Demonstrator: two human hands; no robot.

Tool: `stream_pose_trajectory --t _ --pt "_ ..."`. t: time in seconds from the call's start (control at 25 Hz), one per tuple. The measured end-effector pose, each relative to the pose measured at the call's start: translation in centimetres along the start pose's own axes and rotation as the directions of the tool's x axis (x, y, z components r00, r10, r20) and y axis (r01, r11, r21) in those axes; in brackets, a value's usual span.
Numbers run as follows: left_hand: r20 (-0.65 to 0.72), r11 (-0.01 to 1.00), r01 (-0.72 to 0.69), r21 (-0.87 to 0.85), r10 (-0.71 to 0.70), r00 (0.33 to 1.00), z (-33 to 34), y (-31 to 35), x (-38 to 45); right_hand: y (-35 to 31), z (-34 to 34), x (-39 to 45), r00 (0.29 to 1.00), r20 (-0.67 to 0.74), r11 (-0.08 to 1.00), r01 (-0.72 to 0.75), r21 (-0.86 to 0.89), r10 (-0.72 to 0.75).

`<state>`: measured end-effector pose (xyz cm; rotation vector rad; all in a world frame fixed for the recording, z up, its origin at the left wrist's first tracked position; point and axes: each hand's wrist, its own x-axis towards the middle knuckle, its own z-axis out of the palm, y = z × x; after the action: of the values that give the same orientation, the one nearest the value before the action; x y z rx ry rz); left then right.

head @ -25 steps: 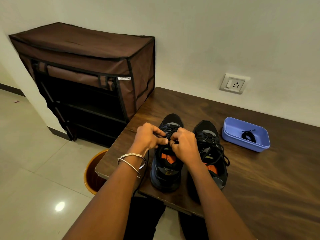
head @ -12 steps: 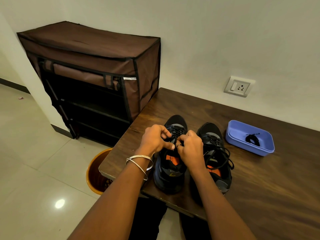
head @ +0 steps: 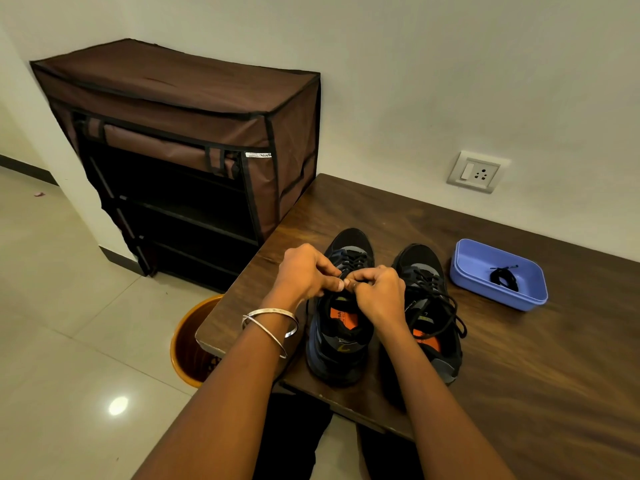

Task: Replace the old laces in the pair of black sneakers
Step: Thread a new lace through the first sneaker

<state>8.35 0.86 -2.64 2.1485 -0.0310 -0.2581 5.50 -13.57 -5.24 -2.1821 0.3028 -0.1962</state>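
Two hands are meeting over the left sneaker (head: pixel 341 327), and I am reading the scene from the left: an orange bin (head: pixel 188 344) is sitting on the floor just off the near-left corner of the wooden table (head: pixel 519 375), below a brown fabric shoe rack (head: pixel 180 133) standing against the wall. My left hand (head: pixel 304 271), bangles (head: pixel 272 323) on the wrist, is curling its fingers and pinching the black lace at the top of the tongue; my right hand (head: pixel 379 292) is pinching the same lace (head: pixel 349 268) from the other side, thumbs nearly touching. Whether they are undoing a knot or pulling it snug I cannot tell. The shoe is lying with its long axis running away from me, toe far, heel at the near table edge, so the lace rows are stretching straight out beyond both hands; I judge neither hand nearer. Just beside it, the right sneaker (head: pixel 429 306) is lying parallel, its lace trailing loose. Farther right, a blue tray (head: pixel 478 258) is holding a small black lace bundle (head: pixel 504 277), well apart from my right hand.
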Motion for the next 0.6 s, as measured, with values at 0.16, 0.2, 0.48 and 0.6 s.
stream_pose_trajectory --t 0.16,0.2,0.48,0.6 --pt "0.021 0.999 0.001 -0.032 0.0 1.0 -0.2 0.0 0.0 -0.2 -0.1 0.0 1.0 0.013 0.999 -0.023 0.041 0.022" --pt "0.012 0.999 0.0 -0.042 0.001 1.0 -0.2 -0.1 0.0 -0.2 -0.2 0.0 0.999 0.027 0.998 -0.023 0.06 0.021" --pt "-0.017 1.0 0.002 -0.015 -0.003 1.0 0.2 0.1 0.1 -0.4 -0.5 0.5 0.988 0.079 0.982 0.144 -0.12 -0.135" --pt "-0.019 0.998 0.012 -0.066 -0.013 1.0 0.2 0.0 0.0 -0.7 -1.0 0.7 0.98 0.116 0.971 0.181 -0.159 -0.164"
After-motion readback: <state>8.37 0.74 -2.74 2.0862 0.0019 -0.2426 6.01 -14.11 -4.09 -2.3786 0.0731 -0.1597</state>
